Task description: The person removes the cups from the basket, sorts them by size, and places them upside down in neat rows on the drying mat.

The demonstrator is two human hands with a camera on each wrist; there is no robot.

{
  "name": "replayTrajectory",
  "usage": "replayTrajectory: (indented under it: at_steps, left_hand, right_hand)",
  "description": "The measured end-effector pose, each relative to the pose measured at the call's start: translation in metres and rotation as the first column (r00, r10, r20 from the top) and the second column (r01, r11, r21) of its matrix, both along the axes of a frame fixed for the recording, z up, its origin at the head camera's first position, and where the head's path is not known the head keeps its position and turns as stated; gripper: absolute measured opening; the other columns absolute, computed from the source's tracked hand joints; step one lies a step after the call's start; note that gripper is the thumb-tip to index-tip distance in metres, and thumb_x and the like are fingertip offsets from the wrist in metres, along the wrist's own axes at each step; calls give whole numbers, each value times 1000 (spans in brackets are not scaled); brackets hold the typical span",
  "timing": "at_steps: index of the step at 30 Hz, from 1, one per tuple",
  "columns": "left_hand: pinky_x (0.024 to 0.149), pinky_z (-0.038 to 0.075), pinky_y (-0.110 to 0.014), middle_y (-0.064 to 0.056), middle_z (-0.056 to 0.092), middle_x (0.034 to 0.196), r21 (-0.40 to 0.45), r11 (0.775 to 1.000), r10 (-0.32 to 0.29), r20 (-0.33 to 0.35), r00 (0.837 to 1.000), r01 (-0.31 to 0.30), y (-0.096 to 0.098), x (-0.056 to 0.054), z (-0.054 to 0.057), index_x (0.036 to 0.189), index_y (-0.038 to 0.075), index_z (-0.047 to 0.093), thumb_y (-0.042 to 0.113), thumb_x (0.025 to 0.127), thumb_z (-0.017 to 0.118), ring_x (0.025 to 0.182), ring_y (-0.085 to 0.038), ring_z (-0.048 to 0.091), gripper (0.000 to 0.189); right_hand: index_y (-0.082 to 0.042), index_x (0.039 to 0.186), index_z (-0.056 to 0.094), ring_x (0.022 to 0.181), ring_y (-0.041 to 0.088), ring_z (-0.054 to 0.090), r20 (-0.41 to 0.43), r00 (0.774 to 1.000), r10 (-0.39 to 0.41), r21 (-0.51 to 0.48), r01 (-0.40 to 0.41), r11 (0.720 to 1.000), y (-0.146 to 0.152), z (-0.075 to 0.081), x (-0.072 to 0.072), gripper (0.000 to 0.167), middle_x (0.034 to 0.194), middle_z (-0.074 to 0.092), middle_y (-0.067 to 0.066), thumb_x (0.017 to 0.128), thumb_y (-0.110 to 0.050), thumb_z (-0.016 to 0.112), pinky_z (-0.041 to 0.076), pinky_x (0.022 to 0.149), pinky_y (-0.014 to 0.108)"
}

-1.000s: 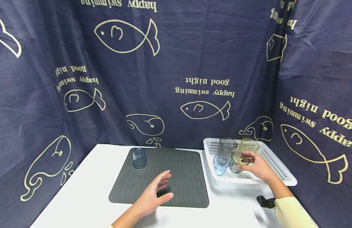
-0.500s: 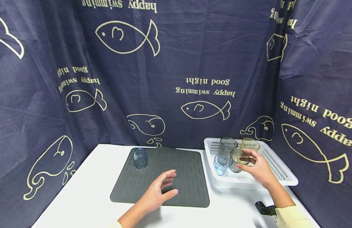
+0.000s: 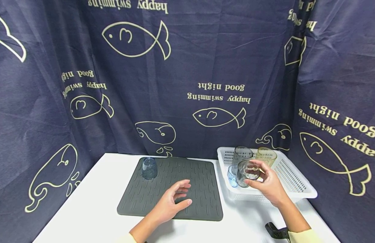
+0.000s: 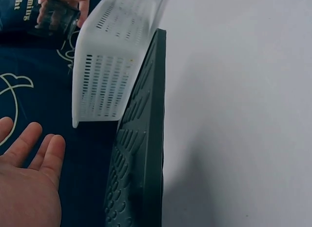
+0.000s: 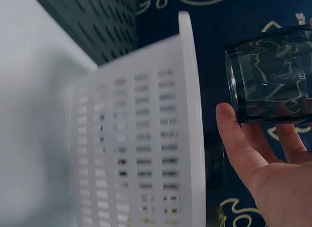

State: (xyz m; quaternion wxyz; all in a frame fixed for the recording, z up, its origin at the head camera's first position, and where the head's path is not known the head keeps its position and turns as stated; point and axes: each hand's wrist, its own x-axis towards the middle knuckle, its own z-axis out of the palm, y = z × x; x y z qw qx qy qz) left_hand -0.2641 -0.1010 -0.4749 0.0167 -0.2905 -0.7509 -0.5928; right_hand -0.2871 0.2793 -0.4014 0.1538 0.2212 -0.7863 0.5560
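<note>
My right hand (image 3: 271,187) grips a smoky grey glass (image 3: 243,177) by its side, thumb in front and fingers behind. In the right wrist view this glass (image 5: 273,75) is held clear of the white basket (image 5: 187,114), beyond its rim. A light blue glass (image 3: 231,178), partly hidden by the held one, stands in the basket with a taller grey glass (image 3: 238,154) and a yellowish glass (image 3: 268,156). Fingers spread and holding nothing, my left hand (image 3: 170,204) hovers over the near part of the dark ribbed mat (image 3: 202,189). A blue glass (image 3: 149,170) stands upside down at the mat's far left.
The white perforated basket (image 3: 298,193) stands right of the mat on a white table (image 3: 93,199). A dark blue curtain (image 3: 181,77) with fish drawings hangs behind and at both sides. A black device (image 3: 276,231) is on my right wrist.
The grey glass has come up and to the left in my right hand, now overlapping the light blue glass. My left hand has drifted slightly right over the mat.
</note>
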Motion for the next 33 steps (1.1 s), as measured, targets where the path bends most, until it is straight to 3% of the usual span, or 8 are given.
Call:
replayTrajectory:
  at_steps: [8, 14, 27, 33]
  left_hand:
    - [111, 49, -37, -9, 54, 145, 11, 1000, -9, 24, 1000, 9, 4, -2, 0, 151, 16, 45, 16, 97, 71, 127, -20, 55, 60]
    - [112, 48, -39, -10, 54, 145, 10, 1000, -23, 41, 999, 22, 7, -2, 1, 151, 16, 45, 17, 96, 72, 127, -21, 56, 61]
    - [109, 51, -38, -10, 55, 144, 18, 999, -47, 50, 998, 46, 15, -3, 2, 151, 15, 44, 15, 96, 71, 124, -21, 59, 61]
    - [106, 53, -38, -10, 55, 143, 23, 999, -43, 56, 997, 42, 16, -2, 3, 150, 13, 45, 17, 95, 73, 121, -20, 60, 62]
  right_hand:
    - [2, 143, 43, 109, 11, 66, 26, 994, 108, -51, -106, 993, -24, -3, 12, 69, 127, 65, -3, 84, 9, 77, 62, 75, 27]
    - [3, 145, 43, 110, 16, 66, 42, 982, 186, -88, -182, 979, -41, -10, 15, 69, 128, 65, 1, 85, 10, 75, 62, 77, 28]
    - [0, 142, 52, 108, 14, 70, 86, 978, 192, -52, -188, 981, -68, -25, 21, 73, 131, 64, 26, 77, 3, 85, 62, 82, 27]
    - [0, 136, 58, 106, 7, 69, 91, 977, 194, -24, -192, 981, -74, -34, 20, 69, 126, 68, 26, 74, 0, 89, 62, 78, 27]
